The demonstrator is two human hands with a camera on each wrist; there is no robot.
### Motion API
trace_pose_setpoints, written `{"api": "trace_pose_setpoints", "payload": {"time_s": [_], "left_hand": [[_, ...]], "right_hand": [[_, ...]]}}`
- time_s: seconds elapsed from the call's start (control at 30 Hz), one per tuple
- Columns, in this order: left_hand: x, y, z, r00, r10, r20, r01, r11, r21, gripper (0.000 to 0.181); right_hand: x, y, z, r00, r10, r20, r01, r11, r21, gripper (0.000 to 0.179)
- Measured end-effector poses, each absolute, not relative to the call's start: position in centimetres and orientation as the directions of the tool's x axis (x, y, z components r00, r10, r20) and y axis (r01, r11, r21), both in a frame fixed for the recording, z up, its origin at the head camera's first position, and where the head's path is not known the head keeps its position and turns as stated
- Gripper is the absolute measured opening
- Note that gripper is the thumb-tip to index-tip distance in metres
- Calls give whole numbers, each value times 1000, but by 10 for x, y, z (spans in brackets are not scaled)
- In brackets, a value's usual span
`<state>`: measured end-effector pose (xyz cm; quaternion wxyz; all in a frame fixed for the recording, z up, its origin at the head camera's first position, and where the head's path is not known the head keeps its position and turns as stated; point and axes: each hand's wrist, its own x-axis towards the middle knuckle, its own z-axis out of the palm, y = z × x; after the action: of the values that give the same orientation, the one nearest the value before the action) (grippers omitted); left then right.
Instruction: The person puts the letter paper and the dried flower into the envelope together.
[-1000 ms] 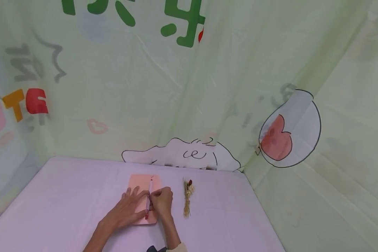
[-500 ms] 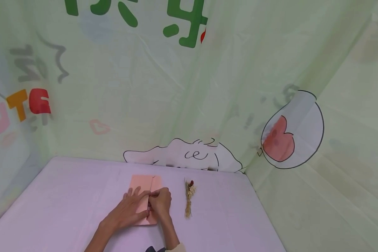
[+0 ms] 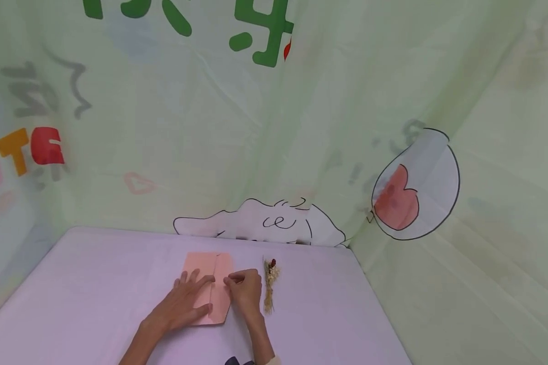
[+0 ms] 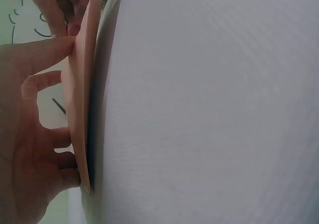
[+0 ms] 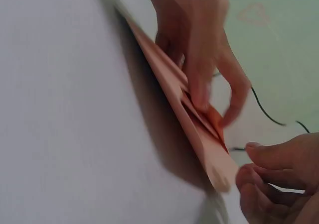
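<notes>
A pink folded paper, like an envelope (image 3: 221, 299), lies on the lilac-covered table with a long seam down its face. My left hand (image 3: 180, 299) presses on it from the left, fingers spread, with thumb and index finger near the seam. The right wrist view shows part of that seam gaping by the left fingertips, with orange-red inside. My right hand (image 3: 246, 291) is at the paper's right edge, its fingers bent. In the right wrist view its thumb (image 5: 259, 152) and index finger stand slightly apart beside the paper's end.
Right of the right hand lies a small bunch of dried flowers (image 3: 270, 286) with a dark red bloom. The table (image 3: 319, 299) is bounded at the back and sides by pale green printed curtains (image 3: 210, 132).
My right hand has moved from the seam rightward to the paper's edge. The pale strip with red ends seen along the seam earlier no longer shows. My left hand stays pressed on the paper.
</notes>
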<state>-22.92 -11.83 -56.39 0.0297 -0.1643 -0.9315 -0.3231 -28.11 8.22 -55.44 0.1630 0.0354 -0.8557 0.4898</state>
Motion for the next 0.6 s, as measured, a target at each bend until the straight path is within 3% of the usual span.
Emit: {"api": "trace_pose_setpoints", "payload": {"time_s": [0.27,0.4,0.6], "left_hand": [[-231,-121,-563,-939,280,198,343,747,570,63],[-232,-121,-565,-935,285,213,356,738,573,61],[-231,-118,-566,-935,294,199,354,733,580,62]], "right_hand": [[-294,126,-540,-835,367,411,-115,613,-781,14],[-297,146,-546,-783,434,446,-98,621,-778,16],[-292,163,-558,-800,438,411,-52,631,-774,17]]}}
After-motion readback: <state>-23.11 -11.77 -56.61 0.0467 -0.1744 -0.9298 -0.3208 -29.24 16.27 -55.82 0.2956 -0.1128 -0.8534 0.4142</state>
